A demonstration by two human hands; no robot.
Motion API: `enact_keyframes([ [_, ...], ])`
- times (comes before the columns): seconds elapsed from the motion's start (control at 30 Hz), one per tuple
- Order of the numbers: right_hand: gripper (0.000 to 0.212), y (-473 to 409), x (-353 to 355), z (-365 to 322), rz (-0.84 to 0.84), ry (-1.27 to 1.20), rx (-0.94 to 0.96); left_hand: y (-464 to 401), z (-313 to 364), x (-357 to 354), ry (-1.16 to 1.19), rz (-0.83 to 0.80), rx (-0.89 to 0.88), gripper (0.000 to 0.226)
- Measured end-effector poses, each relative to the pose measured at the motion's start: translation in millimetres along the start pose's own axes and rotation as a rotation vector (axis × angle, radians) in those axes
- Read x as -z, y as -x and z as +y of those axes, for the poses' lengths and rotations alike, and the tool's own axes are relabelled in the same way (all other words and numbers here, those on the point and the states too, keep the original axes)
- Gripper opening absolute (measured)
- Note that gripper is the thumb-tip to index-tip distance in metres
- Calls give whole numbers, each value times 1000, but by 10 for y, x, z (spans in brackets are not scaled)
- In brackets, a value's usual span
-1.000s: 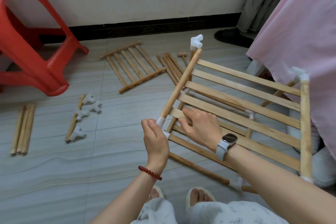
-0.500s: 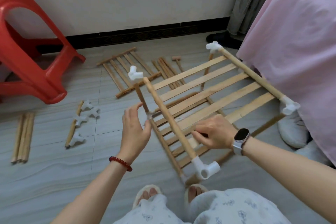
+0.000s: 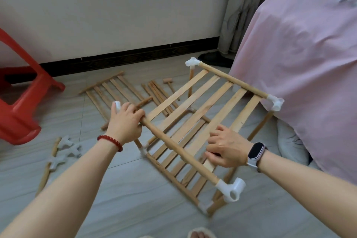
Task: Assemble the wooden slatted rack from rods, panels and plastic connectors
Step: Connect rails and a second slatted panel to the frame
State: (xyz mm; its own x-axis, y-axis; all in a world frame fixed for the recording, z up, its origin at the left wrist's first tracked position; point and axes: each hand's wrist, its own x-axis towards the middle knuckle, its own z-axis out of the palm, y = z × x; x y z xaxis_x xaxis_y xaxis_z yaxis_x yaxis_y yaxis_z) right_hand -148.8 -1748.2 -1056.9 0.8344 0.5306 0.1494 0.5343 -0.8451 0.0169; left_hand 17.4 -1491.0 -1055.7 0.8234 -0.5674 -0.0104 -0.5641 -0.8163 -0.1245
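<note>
Grey tiled flooring point(image 3: 119, 189) runs back to a pale wall with a black skirting strip point(image 3: 123, 58). At right a large pink cloth-draped mass point(image 3: 301, 44) fills the frame edge, with a grey patterned curtain point(image 3: 241, 6) behind it. At left stands a red plastic stool point(image 3: 17, 106).

Centre frame, the half-built wooden slatted rack point(image 3: 202, 114) stands on the floor just beside the pink cloth. Its upper tier is a panel of flat wooden slats running between two round rods; a lower slatted tier shows beneath it, and short upright rods join the two.

Further back on the floor lies a loose wooden slatted panel point(image 3: 114, 91), and beside it a bundle of spare wooden rods point(image 3: 156, 91) with a small wooden mallet point(image 3: 169, 83) next to them.

The left hand point(image 3: 125, 121), with a red beaded bracelet point(image 3: 110, 142) at the wrist, curls its fingers round the far end of the near top rod point(image 3: 181, 150), close to a white connector that peeks out past the fingertips. The right hand point(image 3: 226, 149), with a pale-strapped smartwatch point(image 3: 256, 150) on its wrist, grips the nearest slat of the upper tier, its fingers bent over the slat's edge just beside the same rod.

A white plastic three-way corner connector point(image 3: 230, 187) caps the rod's near end. Other loose white plastic connectors point(image 3: 65, 150) lie at left by a single rod.
</note>
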Motion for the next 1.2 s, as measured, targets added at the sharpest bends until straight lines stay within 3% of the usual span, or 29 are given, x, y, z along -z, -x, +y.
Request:
enact_keyframes([
  [0.13,27,209,157,235,-34,134,-61,182,244,-31,47,26,16,30],
  [0.23,17,385,222,410,-121,205,-221,428,487,27,108,-37,-36,36],
  [0.37,21,302,269,302,96,107,-607,789,705,88,208,-79,-202,58],
  [0.43,16,85,269,32,164,-14,-553,888,718,79,222,-85,-256,74],
  [0.53,26,-225,171,-423,9,-226,-364,929,657,91,314,-146,-205,81],
  [0.63,33,-431,12,-751,-103,-177,-329,915,600,67,483,-133,-54,51],
  [0.7,30,-492,-65,-838,-100,-113,-379,934,622,23,466,-81,-5,28],
  [0.87,27,-500,-142,-814,-10,-175,-414,930,671,-95,478,-8,37,30],
  [1.2,23,-450,-87,-788,-8,-206,-389,893,626,5,334,-117,-161,28],
])
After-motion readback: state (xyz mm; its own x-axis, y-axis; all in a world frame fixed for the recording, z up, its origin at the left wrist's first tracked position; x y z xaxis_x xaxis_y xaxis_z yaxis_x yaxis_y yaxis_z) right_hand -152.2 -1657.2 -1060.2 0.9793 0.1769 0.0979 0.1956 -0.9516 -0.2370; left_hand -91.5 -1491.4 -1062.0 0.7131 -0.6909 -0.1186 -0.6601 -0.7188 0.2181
